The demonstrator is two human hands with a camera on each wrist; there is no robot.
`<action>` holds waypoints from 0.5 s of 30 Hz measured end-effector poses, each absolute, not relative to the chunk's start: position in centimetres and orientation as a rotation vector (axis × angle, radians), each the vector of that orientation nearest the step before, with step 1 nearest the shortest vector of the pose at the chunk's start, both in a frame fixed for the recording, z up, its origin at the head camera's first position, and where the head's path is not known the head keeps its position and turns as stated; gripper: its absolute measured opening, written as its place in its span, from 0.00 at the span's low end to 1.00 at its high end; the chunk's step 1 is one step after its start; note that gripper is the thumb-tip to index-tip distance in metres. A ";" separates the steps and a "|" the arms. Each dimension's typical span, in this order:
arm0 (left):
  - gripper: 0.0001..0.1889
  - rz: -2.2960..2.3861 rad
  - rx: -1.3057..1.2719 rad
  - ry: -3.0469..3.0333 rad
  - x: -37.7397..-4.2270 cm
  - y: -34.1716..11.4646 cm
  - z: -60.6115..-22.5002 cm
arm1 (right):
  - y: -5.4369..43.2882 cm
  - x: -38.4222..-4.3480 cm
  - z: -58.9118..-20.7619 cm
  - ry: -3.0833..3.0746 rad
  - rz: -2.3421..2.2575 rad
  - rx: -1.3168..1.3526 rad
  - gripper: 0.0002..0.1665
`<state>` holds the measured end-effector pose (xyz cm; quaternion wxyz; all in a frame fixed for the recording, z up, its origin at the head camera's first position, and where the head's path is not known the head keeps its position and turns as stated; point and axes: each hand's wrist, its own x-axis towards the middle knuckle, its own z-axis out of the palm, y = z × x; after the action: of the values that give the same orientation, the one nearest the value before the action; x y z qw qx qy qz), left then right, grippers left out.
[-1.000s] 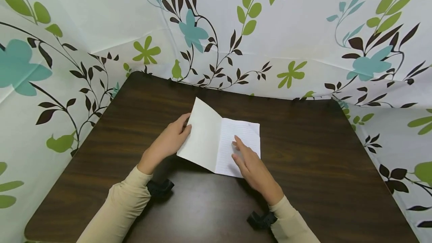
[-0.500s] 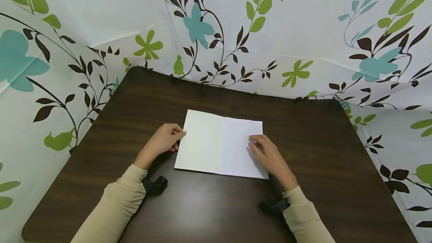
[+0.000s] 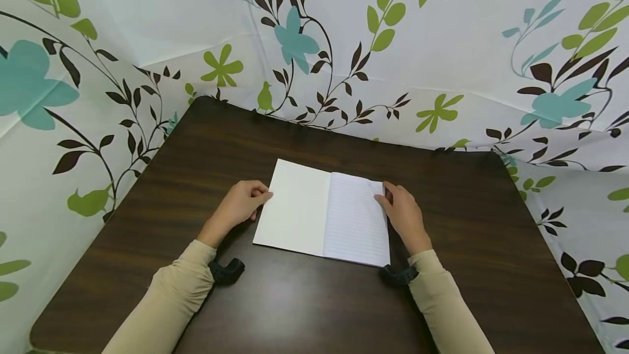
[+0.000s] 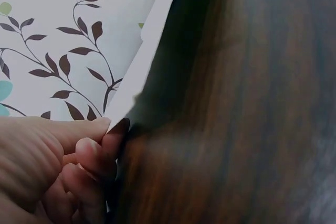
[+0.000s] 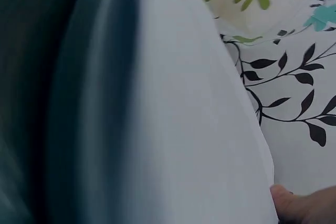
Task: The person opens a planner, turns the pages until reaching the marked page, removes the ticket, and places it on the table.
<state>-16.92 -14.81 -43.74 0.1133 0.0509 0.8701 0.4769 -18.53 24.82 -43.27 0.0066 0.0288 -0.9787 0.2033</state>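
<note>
Fabric in soft beige gathers into wrinkles along the left sleeve (image 3: 159,299), which ends at a dark, curved wrist unit (image 3: 227,272). Just beyond it the left hand (image 3: 235,209) pinches the notebook's left edge, thumb on top and fingertips curled beneath, as the left wrist view shows. The notebook (image 3: 321,214) lies open near the middle of the table: its left leaf (image 3: 295,206) is smooth, plain and cream, a straight-sided panel, while the right page (image 3: 356,223) is thinner white paper with faint ruled lines. At that page's outer edge the right hand (image 3: 405,214) holds the paper between thumb and fingers, near the far corner. A matching dark unit (image 3: 399,276) sits at this wrist, followed by the right sleeve (image 3: 444,302), equally soft. Compared with half a second ago, the left hand keeps its grip, whereas the right hand has moved from above the ruled page to its outer edge; a second ago the left leaf stood raised. The table (image 3: 467,228) is dark brown with streaky wood grain, rounded corners and a pale sheen toward the front. Around it hangs creased white cloth (image 3: 172,10), printed with teal flowers, green birds and leafy brown stems.
</note>
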 end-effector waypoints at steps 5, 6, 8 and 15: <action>0.12 1.450 0.129 2.540 -17.1 -14.9 -43.9 | 24.6 -18.3 -43.9 -2.960 0.590 0.084 0.28; 0.12 1.460 0.131 2.535 -17.2 -15.0 -43.9 | 24.5 -18.3 -44.0 -2.942 0.594 0.091 0.27; 0.12 1.480 0.127 2.516 -17.2 -15.2 -44.0 | 24.5 -18.4 -44.1 -2.925 0.621 0.089 0.26; 0.14 1.513 0.111 2.467 -17.2 -15.2 -44.5 | 24.8 -18.5 -44.3 -2.976 0.747 0.039 0.30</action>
<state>-17.23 -15.18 -44.48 0.1224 0.0380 0.8455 0.5184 -18.51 24.82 -44.28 0.0366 0.0127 -0.9692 0.2432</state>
